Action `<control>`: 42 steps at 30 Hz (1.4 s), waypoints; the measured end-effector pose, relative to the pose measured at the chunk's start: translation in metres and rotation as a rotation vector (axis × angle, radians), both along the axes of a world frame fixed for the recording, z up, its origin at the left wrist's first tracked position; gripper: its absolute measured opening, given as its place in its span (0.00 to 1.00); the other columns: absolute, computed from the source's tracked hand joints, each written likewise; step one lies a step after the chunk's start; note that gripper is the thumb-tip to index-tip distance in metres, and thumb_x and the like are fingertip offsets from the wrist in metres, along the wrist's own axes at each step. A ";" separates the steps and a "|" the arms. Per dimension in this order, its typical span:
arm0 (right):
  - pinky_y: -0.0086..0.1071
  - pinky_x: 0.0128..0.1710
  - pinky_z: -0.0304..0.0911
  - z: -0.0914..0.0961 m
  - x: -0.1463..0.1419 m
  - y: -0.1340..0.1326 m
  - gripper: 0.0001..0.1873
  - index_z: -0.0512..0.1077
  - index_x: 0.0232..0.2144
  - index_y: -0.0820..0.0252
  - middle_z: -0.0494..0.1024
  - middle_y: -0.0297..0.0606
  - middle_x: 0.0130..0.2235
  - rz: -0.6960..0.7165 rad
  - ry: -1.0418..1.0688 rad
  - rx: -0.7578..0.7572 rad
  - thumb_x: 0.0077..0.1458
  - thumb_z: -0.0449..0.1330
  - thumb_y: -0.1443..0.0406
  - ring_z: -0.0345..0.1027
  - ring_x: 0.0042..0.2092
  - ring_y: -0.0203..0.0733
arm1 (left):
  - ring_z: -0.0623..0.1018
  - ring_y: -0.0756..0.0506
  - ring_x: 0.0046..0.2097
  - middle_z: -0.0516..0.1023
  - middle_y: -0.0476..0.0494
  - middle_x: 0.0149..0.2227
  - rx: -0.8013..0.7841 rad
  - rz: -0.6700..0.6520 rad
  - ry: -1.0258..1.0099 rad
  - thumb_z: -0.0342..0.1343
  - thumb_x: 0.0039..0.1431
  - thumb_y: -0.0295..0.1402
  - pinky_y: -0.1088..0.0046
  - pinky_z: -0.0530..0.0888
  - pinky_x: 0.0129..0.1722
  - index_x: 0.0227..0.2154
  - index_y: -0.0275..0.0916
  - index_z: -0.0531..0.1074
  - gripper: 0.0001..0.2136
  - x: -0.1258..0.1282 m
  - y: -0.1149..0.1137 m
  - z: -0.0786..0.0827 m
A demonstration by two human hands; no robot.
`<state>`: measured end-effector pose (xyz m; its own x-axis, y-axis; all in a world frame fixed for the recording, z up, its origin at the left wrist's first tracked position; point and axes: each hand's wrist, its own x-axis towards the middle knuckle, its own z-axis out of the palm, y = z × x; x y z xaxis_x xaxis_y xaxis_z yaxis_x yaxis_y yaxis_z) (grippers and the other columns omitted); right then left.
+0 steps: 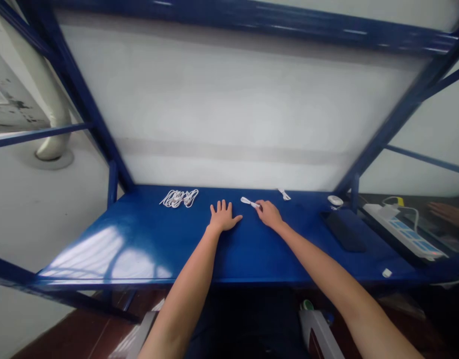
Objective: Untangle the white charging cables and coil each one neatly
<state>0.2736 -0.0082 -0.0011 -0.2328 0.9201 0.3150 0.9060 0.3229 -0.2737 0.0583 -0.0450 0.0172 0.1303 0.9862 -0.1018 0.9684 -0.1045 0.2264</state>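
My left hand (222,217) lies flat on the blue table (169,239), fingers spread, with nothing in it. To its right, my right hand (269,214) is closed on one end of a small folded bundle of white cable (247,201), whose loops point left. My fingers hide the gripped end. Several coiled white cables (177,198) lie in a row near the back edge, left of my left hand. Another small white cable bundle (284,195) rests at the back, beyond my right hand and slightly to its right.
A dark phone-like slab (342,231), a round white object (335,200) and a small white block (386,272) sit at the table's right. Beyond is a power strip (408,232), with another person's hand (449,214) nearby. Blue frame posts (113,184) rise at both sides.
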 end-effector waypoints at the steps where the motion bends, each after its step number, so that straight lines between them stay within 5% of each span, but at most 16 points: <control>1: 0.36 0.42 0.62 0.000 0.004 0.003 0.16 0.73 0.48 0.59 0.77 0.47 0.42 -0.064 -0.021 -0.002 0.62 0.52 0.62 0.70 0.42 0.47 | 0.40 0.30 0.69 0.40 0.28 0.70 -0.001 0.002 -0.004 0.37 0.59 0.59 0.42 0.40 0.63 0.67 0.32 0.47 0.42 0.000 0.000 0.000; 5: 0.38 0.45 0.59 0.001 0.026 0.020 0.12 0.76 0.40 0.63 0.75 0.50 0.40 -0.200 -0.087 0.064 0.59 0.54 0.64 0.66 0.45 0.50 | 0.40 0.29 0.69 0.40 0.28 0.70 -0.013 0.004 -0.015 0.37 0.59 0.58 0.41 0.40 0.63 0.67 0.32 0.48 0.42 0.001 -0.001 0.002; 9: 0.45 0.51 0.54 -0.005 0.044 0.035 0.12 0.77 0.36 0.64 0.69 0.53 0.53 -0.333 -0.079 0.210 0.57 0.56 0.63 0.55 0.55 0.57 | 0.40 0.29 0.69 0.40 0.28 0.70 -0.010 -0.005 -0.025 0.37 0.59 0.59 0.41 0.40 0.63 0.67 0.32 0.47 0.42 0.001 -0.002 0.002; 19: 0.47 0.50 0.55 -0.002 0.050 0.048 0.17 0.74 0.42 0.66 0.66 0.57 0.52 -0.515 0.019 0.115 0.56 0.56 0.59 0.56 0.54 0.59 | 0.39 0.29 0.69 0.39 0.28 0.70 -0.013 -0.003 -0.024 0.36 0.58 0.59 0.41 0.39 0.63 0.67 0.33 0.48 0.42 0.000 0.000 0.001; 24: 0.49 0.55 0.52 -0.008 0.043 0.032 0.22 0.70 0.48 0.69 0.65 0.60 0.54 -0.330 -0.002 0.256 0.58 0.55 0.57 0.53 0.57 0.59 | 0.45 0.29 0.69 0.46 0.28 0.69 0.064 0.035 -0.032 0.37 0.60 0.57 0.41 0.43 0.63 0.65 0.33 0.53 0.38 0.004 -0.001 -0.003; 29: 0.48 0.53 0.56 -0.012 0.039 -0.002 0.20 0.72 0.43 0.67 0.66 0.58 0.51 -0.225 -0.004 0.282 0.59 0.53 0.57 0.56 0.55 0.58 | 0.60 0.32 0.63 0.64 0.28 0.61 0.276 0.131 -0.047 0.40 0.63 0.47 0.44 0.50 0.62 0.56 0.34 0.66 0.27 0.009 -0.001 -0.005; 34: 0.48 0.51 0.59 -0.011 0.041 -0.016 0.17 0.74 0.40 0.65 0.68 0.57 0.49 -0.184 -0.003 0.235 0.60 0.52 0.58 0.57 0.54 0.58 | 0.55 0.29 0.65 0.63 0.23 0.60 0.531 0.266 0.100 0.44 0.60 0.37 0.44 0.38 0.64 0.52 0.27 0.68 0.23 -0.033 0.008 0.003; 37: 0.47 0.51 0.59 -0.011 0.041 -0.015 0.17 0.74 0.39 0.64 0.68 0.56 0.49 -0.186 0.006 0.202 0.60 0.52 0.57 0.58 0.54 0.58 | 0.54 0.25 0.65 0.64 0.18 0.59 0.532 0.384 0.184 0.45 0.58 0.37 0.41 0.39 0.62 0.54 0.22 0.66 0.26 -0.069 0.011 0.005; 42: 0.46 0.51 0.58 -0.008 0.039 -0.015 0.16 0.74 0.39 0.65 0.68 0.56 0.48 -0.199 0.019 0.152 0.60 0.52 0.59 0.58 0.54 0.58 | 0.60 0.27 0.63 0.71 0.19 0.53 0.552 0.334 0.268 0.42 0.61 0.38 0.44 0.37 0.63 0.48 0.22 0.71 0.24 -0.093 0.009 0.001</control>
<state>0.3128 -0.0233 -0.0087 -0.0448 0.8890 0.4556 0.9510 0.1777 -0.2532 -0.0342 -0.0359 0.0178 -0.1485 0.8860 0.4392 0.9838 0.1775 -0.0254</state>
